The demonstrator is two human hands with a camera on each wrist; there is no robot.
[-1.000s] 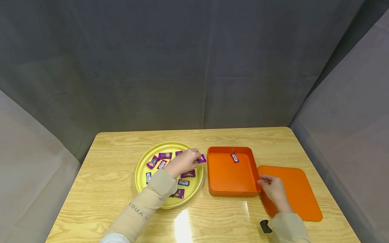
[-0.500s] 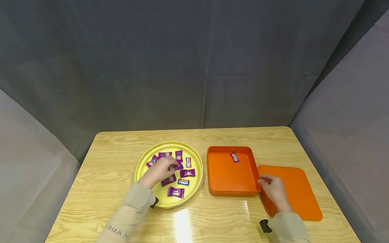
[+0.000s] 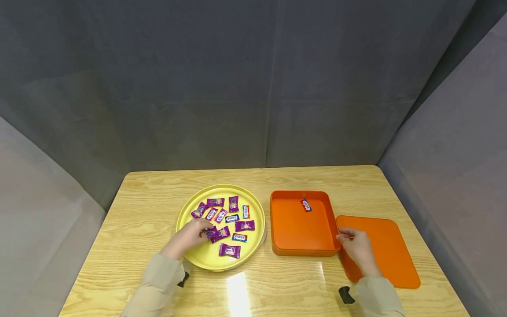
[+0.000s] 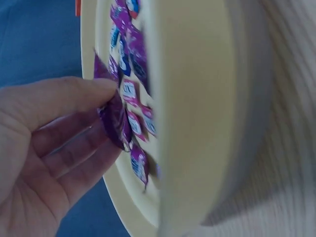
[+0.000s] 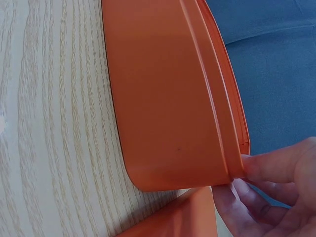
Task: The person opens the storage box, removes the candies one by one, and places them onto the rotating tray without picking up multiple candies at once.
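A round yellow tray [image 3: 223, 264] holds several purple-wrapped candies [image 3: 244, 226] and smaller Fox's candies [image 3: 239, 237] in red, pink and blue wrappers. At its left side my left hand [image 3: 192, 235] pinches a purple-wrapped candy [image 4: 114, 118] between thumb and fingers, just above the other sweets. An open orange box [image 3: 305, 252] stands to the right of the tray. One Fox's candy [image 3: 306, 205] lies inside it near the back wall. With thumb and fingers, my right hand [image 3: 356, 246] grips the box's rim at its right front corner.
Partly under my right hand lies a flat orange lid [image 3: 390, 251], right of the box. Wooden tabletop [image 3: 130, 211] surrounds everything. A grey cloth wall [image 3: 206, 110] rises behind the table, with paler cloth at both sides.
My left hand has moved left and toward me, from the gap between tray and box to the tray's left side, carrying the purple-wrapped candy. My right hand has stayed on the box.
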